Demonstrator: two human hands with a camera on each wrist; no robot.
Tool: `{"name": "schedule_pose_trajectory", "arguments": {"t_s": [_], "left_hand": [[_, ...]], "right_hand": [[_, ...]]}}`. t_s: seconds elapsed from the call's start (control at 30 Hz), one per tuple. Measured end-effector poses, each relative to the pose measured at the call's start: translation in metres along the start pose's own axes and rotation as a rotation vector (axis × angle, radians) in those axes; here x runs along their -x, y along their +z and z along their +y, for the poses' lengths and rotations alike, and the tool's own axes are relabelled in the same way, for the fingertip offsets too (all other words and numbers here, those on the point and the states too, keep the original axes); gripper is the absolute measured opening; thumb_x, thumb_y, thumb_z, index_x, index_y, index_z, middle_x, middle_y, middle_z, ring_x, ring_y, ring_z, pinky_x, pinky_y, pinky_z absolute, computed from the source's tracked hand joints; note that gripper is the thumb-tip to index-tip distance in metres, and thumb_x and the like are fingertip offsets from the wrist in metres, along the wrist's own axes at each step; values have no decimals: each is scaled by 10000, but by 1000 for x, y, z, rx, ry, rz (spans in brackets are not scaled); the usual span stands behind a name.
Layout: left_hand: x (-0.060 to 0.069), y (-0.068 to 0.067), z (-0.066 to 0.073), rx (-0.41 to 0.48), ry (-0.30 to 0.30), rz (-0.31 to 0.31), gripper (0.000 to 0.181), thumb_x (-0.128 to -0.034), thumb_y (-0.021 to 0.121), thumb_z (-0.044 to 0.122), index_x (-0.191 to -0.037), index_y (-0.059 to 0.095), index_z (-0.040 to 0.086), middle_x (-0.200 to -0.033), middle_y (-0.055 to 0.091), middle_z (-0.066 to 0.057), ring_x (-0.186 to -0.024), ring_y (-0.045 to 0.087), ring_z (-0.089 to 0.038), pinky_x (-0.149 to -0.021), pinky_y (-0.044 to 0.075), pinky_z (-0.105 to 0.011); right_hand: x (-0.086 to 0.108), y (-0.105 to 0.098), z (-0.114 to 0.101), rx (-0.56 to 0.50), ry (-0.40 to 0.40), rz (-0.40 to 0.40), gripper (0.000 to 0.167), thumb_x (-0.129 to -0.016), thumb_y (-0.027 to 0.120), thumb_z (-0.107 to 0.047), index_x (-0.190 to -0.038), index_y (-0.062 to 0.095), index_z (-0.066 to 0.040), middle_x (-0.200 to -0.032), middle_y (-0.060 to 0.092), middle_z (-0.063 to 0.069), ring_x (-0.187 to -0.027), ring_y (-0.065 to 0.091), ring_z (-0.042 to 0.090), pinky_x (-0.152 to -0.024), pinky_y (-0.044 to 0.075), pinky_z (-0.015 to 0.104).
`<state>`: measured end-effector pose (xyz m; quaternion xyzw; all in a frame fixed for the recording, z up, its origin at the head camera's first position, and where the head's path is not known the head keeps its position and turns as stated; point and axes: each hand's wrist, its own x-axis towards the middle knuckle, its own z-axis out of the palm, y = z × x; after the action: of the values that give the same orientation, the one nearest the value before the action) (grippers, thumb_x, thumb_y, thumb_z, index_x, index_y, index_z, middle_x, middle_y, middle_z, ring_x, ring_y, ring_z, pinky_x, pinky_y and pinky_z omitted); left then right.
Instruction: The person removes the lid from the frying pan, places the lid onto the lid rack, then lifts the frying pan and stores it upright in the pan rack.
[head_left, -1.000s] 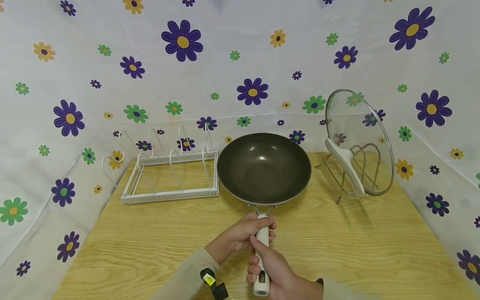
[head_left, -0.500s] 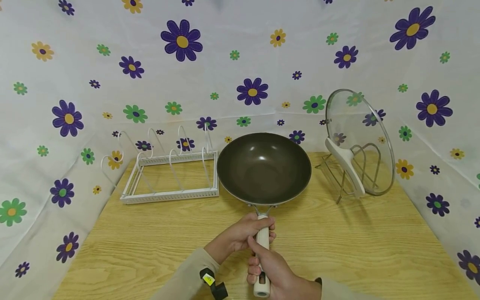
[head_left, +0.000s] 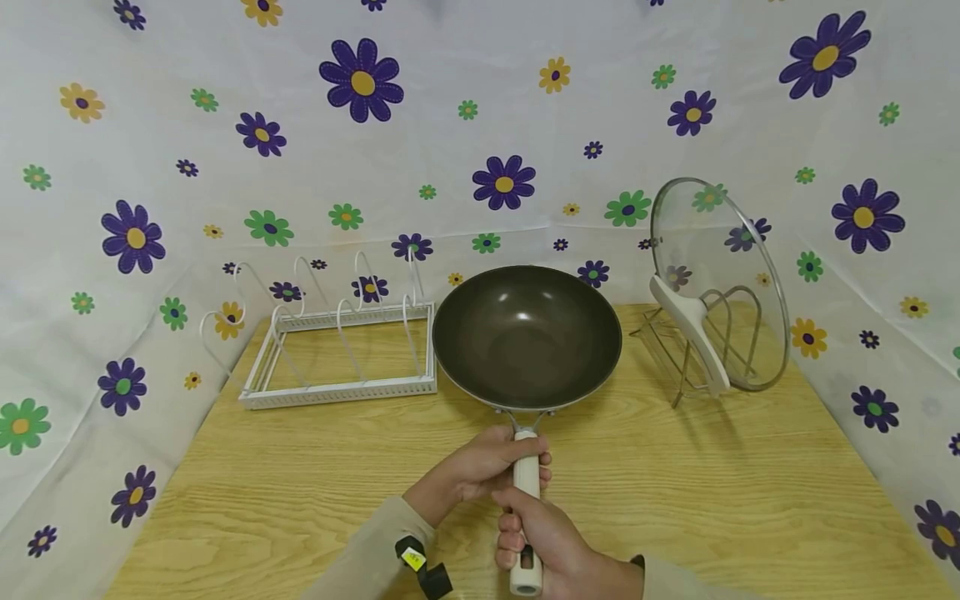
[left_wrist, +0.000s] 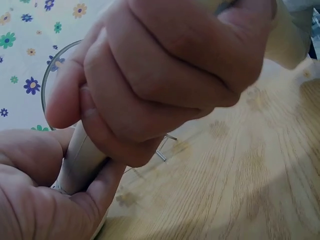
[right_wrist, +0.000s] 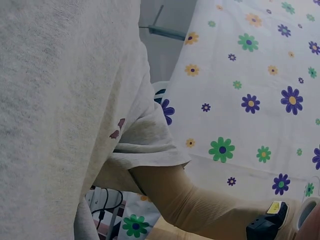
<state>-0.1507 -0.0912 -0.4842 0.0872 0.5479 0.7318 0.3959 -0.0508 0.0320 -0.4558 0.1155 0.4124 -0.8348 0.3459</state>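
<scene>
In the head view a dark wok (head_left: pixel 527 337) with a pale handle (head_left: pixel 527 475) is at the centre, the handle pointing toward me. My left hand (head_left: pixel 483 467) grips the handle's upper part near the wok, thumb across it. Behind it, my right hand (head_left: pixel 551 537) grips the lower end, fingers wrapped around. The left wrist view shows the left hand (left_wrist: pixel 45 190) around the pale handle (left_wrist: pixel 85 157) and the curled fingers of the right hand (left_wrist: pixel 160 75) close above. Whether the wok touches the table cannot be told.
A white rack (head_left: pixel 337 389) with upright loops stands left of the wok. On the right, a glass lid (head_left: pixel 720 250) with a pale grip leans in a wire stand (head_left: pixel 678 375). Flowered cloth (head_left: pixel 420 150) encloses the wooden table (head_left: pixel 300 483) at the back and sides.
My left hand has shifted very slightly left, and the right thumb sits a little lower on the handle. Both hands still grip it; the wok has barely moved.
</scene>
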Motion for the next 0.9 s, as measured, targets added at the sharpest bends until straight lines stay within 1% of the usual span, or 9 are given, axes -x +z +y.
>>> {"name": "schedule_pose_trajectory", "arguments": {"t_s": [0.1, 0.33, 0.63, 0.73, 0.9], "left_hand": [[0, 0, 1, -18, -3, 20, 139, -1053, 549, 144, -1039, 578, 9, -926, 639, -40, -787, 690, -116, -760, 595, -246], [0, 2, 1, -52, 21, 29, 119, -1034, 560, 106, -967, 601, 16, -882, 654, -50, -770, 690, -119, -750, 592, -238], [-1, 3, -1, -41, 35, 39, 125, -1040, 554, 100, -964, 592, 8, -877, 641, -60, -770, 680, -120, -747, 587, -235], [-1, 3, -2, -63, 44, 59, 134, -1035, 572, 111, -958, 599, 5, -862, 652, -53, -762, 688, -117, -729, 589, -233], [1, 5, -4, -109, 53, 92, 151, -1027, 599, 131, -969, 609, -8, -858, 671, -53, -758, 702, -119, -712, 594, -237]], "right_hand": [[0, 0, 0, -3, -6, -7, 257, -1020, 514, -163, -1130, 285, -126, -588, 412, -150, -470, 369, -52, -476, 386, 99], [-1, -1, 1, 21, -6, 7, 203, -1015, 511, -151, -1056, 312, -143, -592, 398, -148, -473, 356, -51, -477, 380, 102], [1, 0, 0, 46, -10, 28, 184, -1016, 504, -145, -1005, 320, -143, -601, 384, -138, -476, 346, -37, -479, 375, 116], [1, -1, 1, 48, -11, 34, 165, -1013, 504, -140, -981, 343, -141, -594, 387, -137, -474, 348, -37, -476, 369, 118], [2, -3, 2, 81, -22, 33, 169, -1005, 510, -135, -1003, 341, -129, -578, 387, -139, -463, 357, -34, -468, 370, 123]]}}
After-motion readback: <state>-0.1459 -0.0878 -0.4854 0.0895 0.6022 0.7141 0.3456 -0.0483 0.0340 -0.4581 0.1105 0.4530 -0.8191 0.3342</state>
